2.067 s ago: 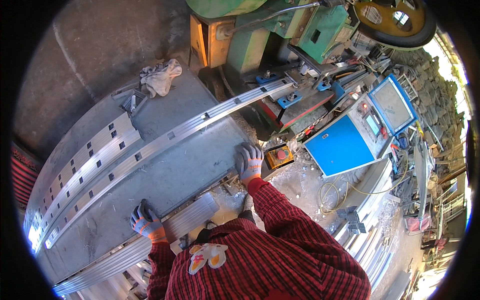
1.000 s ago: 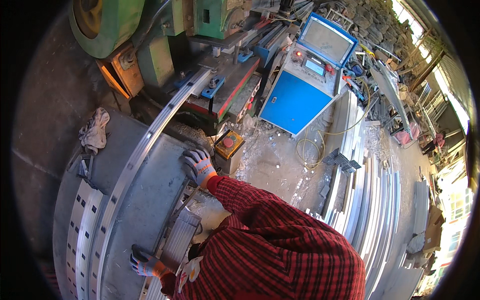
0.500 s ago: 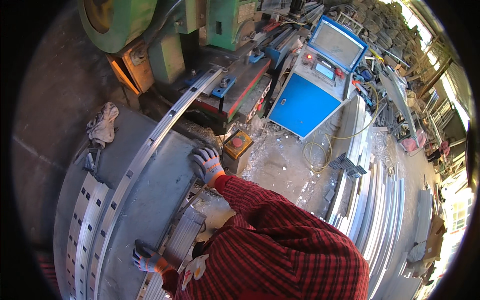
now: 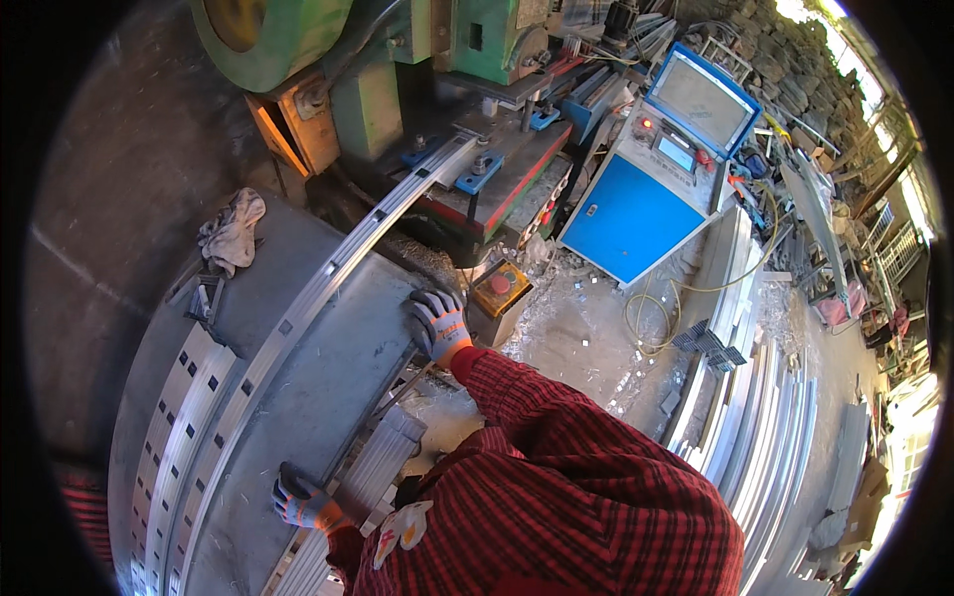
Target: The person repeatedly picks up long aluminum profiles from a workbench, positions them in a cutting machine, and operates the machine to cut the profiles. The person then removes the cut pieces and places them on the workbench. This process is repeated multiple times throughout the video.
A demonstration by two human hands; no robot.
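My right hand (image 4: 440,324), in a grey and orange glove, lies on the right edge of the grey metal table (image 4: 333,343), fingers stretched out over the top. Lower down the same edge rests my gloved left hand (image 4: 303,502), its fingers apart and nothing in them. A long silver metal profile (image 4: 288,326) with square holes runs along the table, untouched by either hand. Its far end lies on the bed of the green press (image 4: 366,111). To its left are more punched profiles (image 4: 181,425). Just right of my right hand is a yellow box with a red push button (image 4: 500,285).
A crumpled rag (image 4: 232,230) and small metal offcuts (image 4: 205,298) lie on the table's left part. A blue and white control cabinet (image 4: 633,214) stands beyond, with a yellow hose (image 4: 648,316) on the littered floor. Long profile stacks (image 4: 765,427) lie at right; others (image 4: 383,452) sit beside the table.
The view has shifted, so the whole scene sits slightly further right and lower. Both hands keep their places on the table edge, and the profile appears unmoved.
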